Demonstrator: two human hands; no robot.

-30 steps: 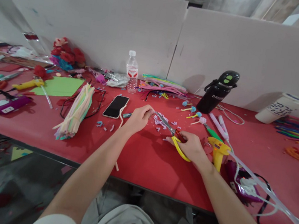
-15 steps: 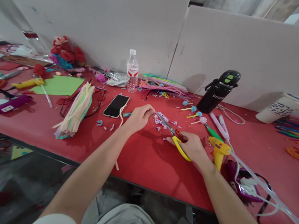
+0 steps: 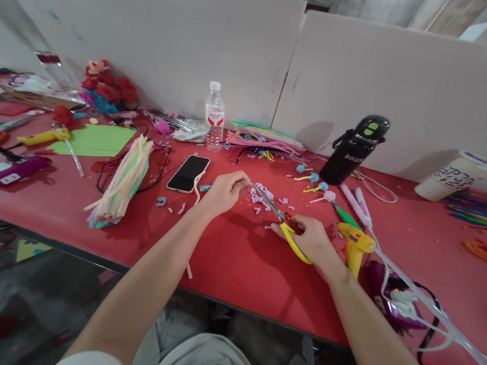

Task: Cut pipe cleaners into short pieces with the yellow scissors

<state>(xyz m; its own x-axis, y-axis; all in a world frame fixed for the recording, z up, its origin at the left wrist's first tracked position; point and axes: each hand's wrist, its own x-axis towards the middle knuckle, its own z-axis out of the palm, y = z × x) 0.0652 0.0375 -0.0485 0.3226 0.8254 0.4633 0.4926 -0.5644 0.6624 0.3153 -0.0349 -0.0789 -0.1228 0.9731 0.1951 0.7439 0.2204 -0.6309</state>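
Note:
In my right hand (image 3: 313, 238) is a pair of scissors (image 3: 289, 236) with yellow and red handles, its blades pointing left over a heap of lilac fuzzy bits (image 3: 258, 196). My left hand (image 3: 225, 193) is closed in a pinch near the blade tips. What lies between its fingertips is too small to make out. A cream pipe cleaner (image 3: 198, 190) lies beneath my left forearm, partly hidden by it. To the left, a black-screened phone (image 3: 188, 173) lies flat. Small pompoms on short stems (image 3: 314, 177) lie beyond the scissors.
A bundle of pastel pipe cleaners (image 3: 123, 184) lies left. Behind stand a plastic bottle (image 3: 214, 118) and a leaning black flask (image 3: 354, 151). At right are a yellow glue gun (image 3: 357, 245), a purple power strip (image 3: 396, 301) and a tilted white cup (image 3: 452, 177). A grey partition (image 3: 156, 37) borders the table.

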